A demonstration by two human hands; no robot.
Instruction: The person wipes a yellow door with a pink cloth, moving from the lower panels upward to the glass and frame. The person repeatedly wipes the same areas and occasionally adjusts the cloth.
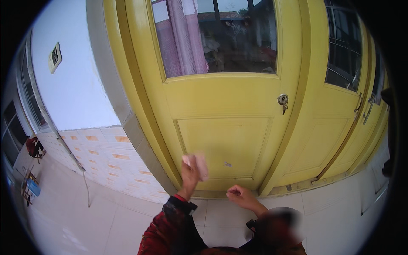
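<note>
My left hand point(190, 173) grips a pale pink cloth or pad point(201, 166), blurred, before the lower left part of a yellow door point(220, 95). I cannot tell whether the pad touches the door. Lower and to the right, my right hand point(244, 198) is loosely curled, with nothing visible in it. A small grey worn spot point(227, 164) shows on the door's lower panel. The door has a glass pane point(237, 41), with a pink curtain point(188, 38) behind its left part. On the right side, a key point(284, 110) hangs from the round lock point(282, 99).
A white wall point(73, 89) with a light switch point(55, 58) and tiled base stands left. A cable point(86, 188) trails onto the tiled floor point(127, 226). Far left, a person point(34, 146) sits low near a blue item point(33, 187). More yellow doors point(318, 140) stand right.
</note>
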